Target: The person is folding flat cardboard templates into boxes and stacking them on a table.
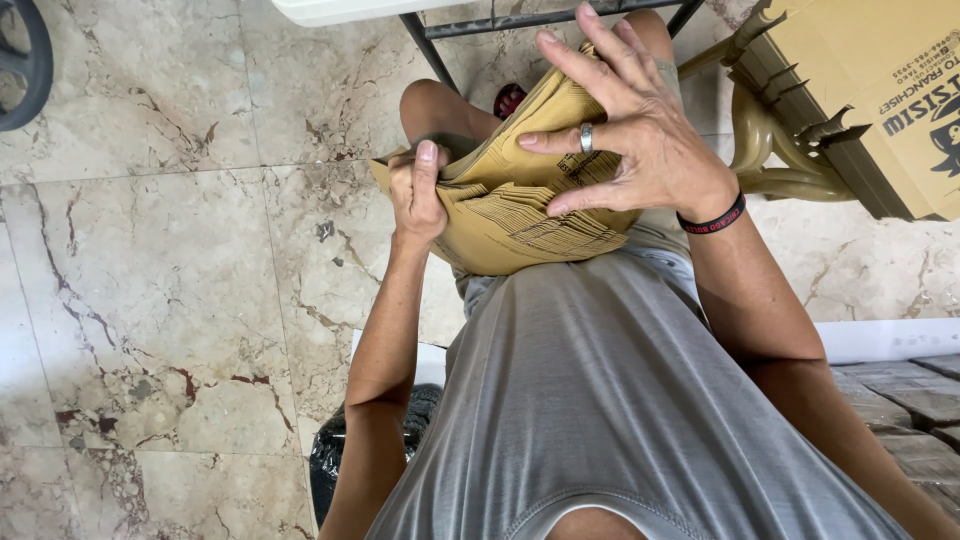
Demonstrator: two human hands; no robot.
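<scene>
Down on the seated person's lap lies a thick stack of brown paper bags [510,215], its lower edge hidden behind the grey shirt [600,400]. Left hand [418,195] is clamped on the stack's left edge, thumb up. Right hand [625,125] rests spread on top, fingers apart, gripping nothing. Marble floor [170,280] lies open leftward; a cardboard box [890,90] crowds the right, cut off.

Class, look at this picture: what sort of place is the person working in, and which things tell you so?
Probably a storeroom or back room used for packing: a marbled tile floor, a printed cardboard box on a chair, and a stack of brown paper bags held in both hands.
</scene>
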